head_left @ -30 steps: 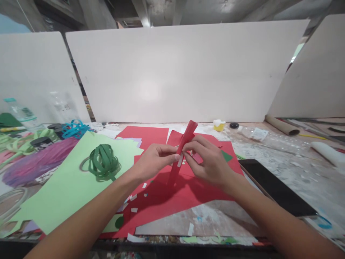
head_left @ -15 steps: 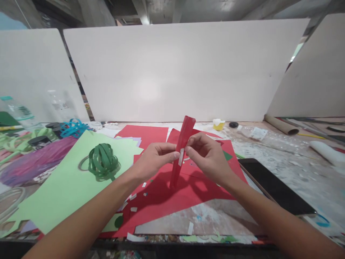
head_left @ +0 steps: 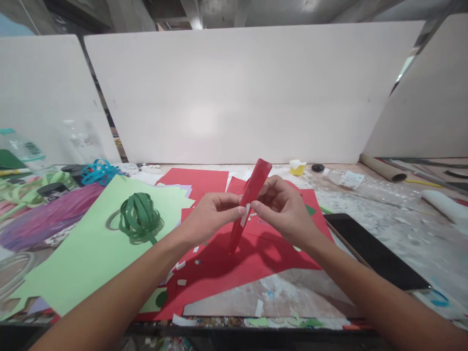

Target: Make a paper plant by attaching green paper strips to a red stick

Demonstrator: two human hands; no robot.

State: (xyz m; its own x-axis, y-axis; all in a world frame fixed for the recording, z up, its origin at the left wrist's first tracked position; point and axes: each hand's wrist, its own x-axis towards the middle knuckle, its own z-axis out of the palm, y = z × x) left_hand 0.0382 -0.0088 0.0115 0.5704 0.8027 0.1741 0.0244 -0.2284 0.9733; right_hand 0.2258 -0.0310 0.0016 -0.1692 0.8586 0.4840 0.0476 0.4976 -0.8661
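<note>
A narrow folded strip of red paper (head_left: 257,176) leans to the right between my hands, its lower end close to the red sheets below. On its front edge sits a small white piece (head_left: 245,214) that looks like tape. My left hand (head_left: 215,214) pinches the strip from the left, thumb beside the white piece. From the right, my right hand (head_left: 283,204) grips the strip with its thumb at the white piece; its other fingers are curled behind and partly hidden. Beneath both hands lie red paper sheets (head_left: 256,263) with small white scraps (head_left: 182,282) on them.
Left of my hands, a green paper-strip ball (head_left: 140,217) rests on light green sheets (head_left: 84,258). A black phone (head_left: 376,253) lies at the right. Farther back are a yellow tub (head_left: 297,167), a plastic bottle (head_left: 369,183) and a cardboard tube (head_left: 383,168). A white panel (head_left: 248,92) stands behind.
The red strip's top has tilted farther right. My right hand has shifted slightly up, its thumb now against the strip near the white piece. My left hand keeps its pinch.
</note>
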